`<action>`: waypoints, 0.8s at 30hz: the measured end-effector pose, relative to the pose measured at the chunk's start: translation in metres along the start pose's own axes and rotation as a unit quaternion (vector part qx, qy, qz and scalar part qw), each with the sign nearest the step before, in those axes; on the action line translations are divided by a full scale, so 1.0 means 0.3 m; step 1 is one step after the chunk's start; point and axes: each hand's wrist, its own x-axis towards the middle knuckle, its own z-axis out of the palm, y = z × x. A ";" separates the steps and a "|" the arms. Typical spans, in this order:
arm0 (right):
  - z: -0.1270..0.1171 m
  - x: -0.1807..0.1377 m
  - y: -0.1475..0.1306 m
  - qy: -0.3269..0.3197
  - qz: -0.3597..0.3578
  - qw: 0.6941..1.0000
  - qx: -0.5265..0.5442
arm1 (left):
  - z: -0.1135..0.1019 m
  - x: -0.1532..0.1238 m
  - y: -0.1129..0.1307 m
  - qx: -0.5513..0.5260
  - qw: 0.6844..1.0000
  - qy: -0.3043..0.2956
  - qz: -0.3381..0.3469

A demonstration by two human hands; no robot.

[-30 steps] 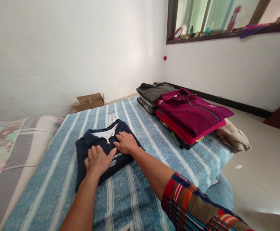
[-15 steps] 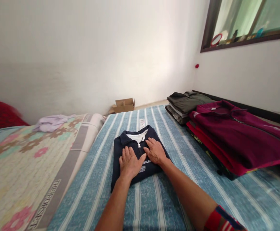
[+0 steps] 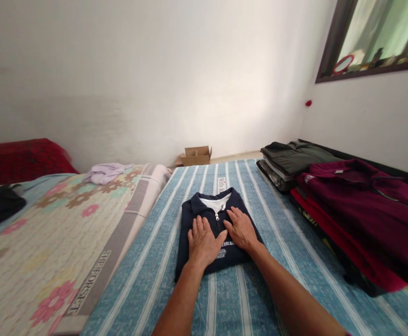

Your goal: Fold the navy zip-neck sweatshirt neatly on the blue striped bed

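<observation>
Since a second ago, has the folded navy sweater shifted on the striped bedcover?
No. The navy sweater lies just below the white printed label on the striped bedcover, as before; only the camera turned. Left hand and right hand press flat on it.

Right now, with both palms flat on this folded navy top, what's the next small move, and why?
Probably slide the left hand and right hand outward to smooth the folded navy zip-collar top, then lift it. It lies squarely folded on the striped blue bedcover, and folded stacks lie to the right.
</observation>
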 end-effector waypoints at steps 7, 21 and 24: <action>0.003 -0.001 0.000 -0.007 0.001 1.000 0.002 | 0.005 0.001 0.000 -0.004 1.000 -0.003 0.001; -0.044 -0.021 -0.018 0.025 0.004 0.996 0.083 | -0.007 -0.009 0.002 -0.021 1.000 0.002 0.002; -0.108 -0.068 -0.030 0.040 0.004 0.992 0.121 | -0.009 -0.015 0.002 -0.027 1.000 0.002 0.001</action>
